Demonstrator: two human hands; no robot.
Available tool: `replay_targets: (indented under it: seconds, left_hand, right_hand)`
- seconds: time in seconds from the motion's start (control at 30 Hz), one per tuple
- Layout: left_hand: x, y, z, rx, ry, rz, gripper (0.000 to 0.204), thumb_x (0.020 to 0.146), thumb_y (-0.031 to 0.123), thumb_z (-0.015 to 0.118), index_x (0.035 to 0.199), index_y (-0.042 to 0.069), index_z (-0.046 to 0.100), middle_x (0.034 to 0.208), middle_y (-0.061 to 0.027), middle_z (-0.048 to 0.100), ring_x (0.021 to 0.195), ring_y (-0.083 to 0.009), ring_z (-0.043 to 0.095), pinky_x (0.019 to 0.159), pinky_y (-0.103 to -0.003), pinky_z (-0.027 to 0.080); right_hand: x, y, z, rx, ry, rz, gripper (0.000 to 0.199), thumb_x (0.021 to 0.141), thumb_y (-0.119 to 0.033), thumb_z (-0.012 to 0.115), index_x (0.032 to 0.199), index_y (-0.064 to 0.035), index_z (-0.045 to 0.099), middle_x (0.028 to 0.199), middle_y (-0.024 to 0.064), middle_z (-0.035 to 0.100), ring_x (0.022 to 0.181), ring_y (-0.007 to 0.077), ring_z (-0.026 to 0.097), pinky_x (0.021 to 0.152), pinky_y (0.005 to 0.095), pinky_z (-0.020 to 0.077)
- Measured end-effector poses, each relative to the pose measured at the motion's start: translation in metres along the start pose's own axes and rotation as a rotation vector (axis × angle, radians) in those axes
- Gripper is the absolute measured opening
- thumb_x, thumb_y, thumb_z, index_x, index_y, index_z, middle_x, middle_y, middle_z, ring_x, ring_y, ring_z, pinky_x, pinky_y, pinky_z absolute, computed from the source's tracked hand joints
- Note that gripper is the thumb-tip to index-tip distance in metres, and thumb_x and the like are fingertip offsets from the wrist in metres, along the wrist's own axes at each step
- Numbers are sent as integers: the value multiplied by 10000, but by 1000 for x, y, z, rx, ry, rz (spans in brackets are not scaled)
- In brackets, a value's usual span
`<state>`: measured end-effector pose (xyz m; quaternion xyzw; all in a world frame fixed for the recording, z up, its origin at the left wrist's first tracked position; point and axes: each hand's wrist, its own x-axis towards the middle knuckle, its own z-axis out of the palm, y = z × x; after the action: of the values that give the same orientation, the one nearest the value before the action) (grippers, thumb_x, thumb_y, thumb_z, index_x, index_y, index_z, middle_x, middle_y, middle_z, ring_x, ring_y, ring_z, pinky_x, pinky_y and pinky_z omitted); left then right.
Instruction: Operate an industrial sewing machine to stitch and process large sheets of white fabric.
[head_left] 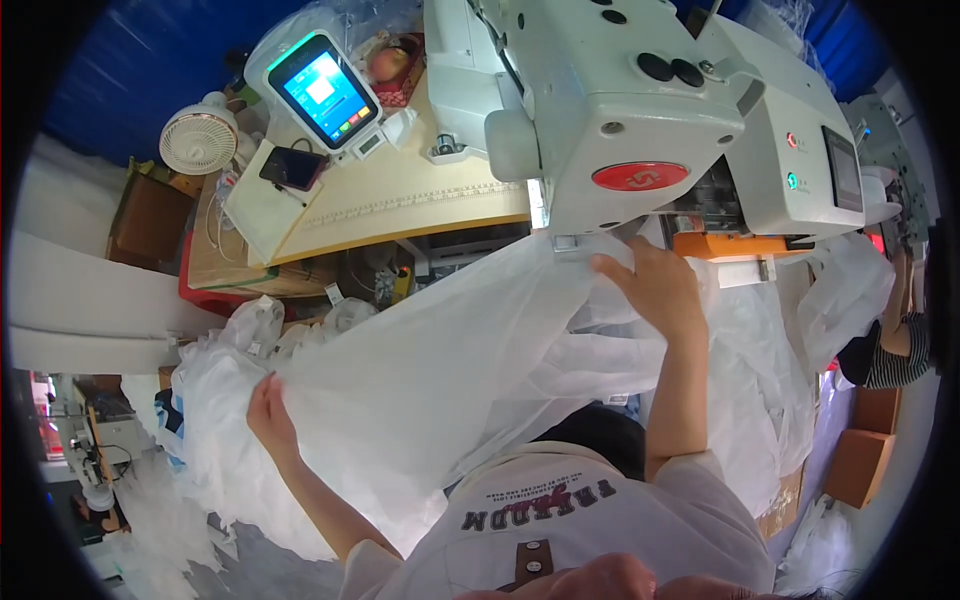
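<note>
White sheer fabric (420,350) stretches in a wide sheet from a large white sewing machine (660,125) toward the lower left. At its left edge my left hand (271,415) is closed, fingers together, pinching the cloth. My right hand (662,285) lies flat on the fabric just below the machine head, its thumb spread away from the fingers. Those fingertips reach under the head and are partly hidden. Close to the thumb is the small metal presser foot (565,243), with cloth beneath it. An orange machine part (740,246) sits right of my right hand.
On the machine's table (410,185), marked with a ruler strip, stand a lit control screen (322,88) and a phone (293,168). A white fan (199,136) is farther left. White fabric heaps (225,420) lie at both sides. Another person's striped sleeve (905,350) shows at far right.
</note>
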<state>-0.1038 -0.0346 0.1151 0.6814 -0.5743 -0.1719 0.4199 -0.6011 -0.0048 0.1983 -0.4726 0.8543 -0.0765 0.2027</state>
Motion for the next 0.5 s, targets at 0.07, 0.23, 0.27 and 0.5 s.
replay_targets:
  seconds: [0.07, 0.23, 0.27, 0.5]
  left_hand:
    - [22, -20, 14, 67, 0, 94, 152, 844, 116, 586, 869, -30, 617, 762, -49, 610, 677, -138, 545, 625, -239, 436]
    - [25, -36, 49, 114, -240, 240, 151, 827, 137, 617, 876, -6, 625, 834, -52, 618, 748, -137, 572, 655, -234, 440]
    - [24, -31, 53, 111, -237, 240, 151, 827, 137, 617, 876, -6, 625, 834, -52, 618, 748, -137, 572, 655, -234, 440]
    - [35, 15, 76, -733, -595, -482, 50, 793, 91, 637, 760, 62, 613, 828, -23, 586, 813, -83, 541, 703, -220, 430]
  right_hand:
    - [8, -2, 20, 103, 172, -156, 379, 762, -278, 692, 975, 20, 594, 855, 177, 625, 820, 357, 583, 751, 400, 451]
    - [-3, 29, 29, 450, 243, -281, 317, 776, -243, 670, 965, 7, 624, 769, 155, 635, 709, 305, 617, 668, 377, 470]
    - [-3, 47, 24, 420, 193, -190, 300, 777, -219, 665, 968, 9, 627, 783, 151, 636, 706, 257, 618, 648, 346, 469]
    - [-11, 110, 29, 79, 606, -259, 208, 791, -167, 642, 923, -8, 623, 679, 131, 600, 583, 171, 575, 547, 289, 441]
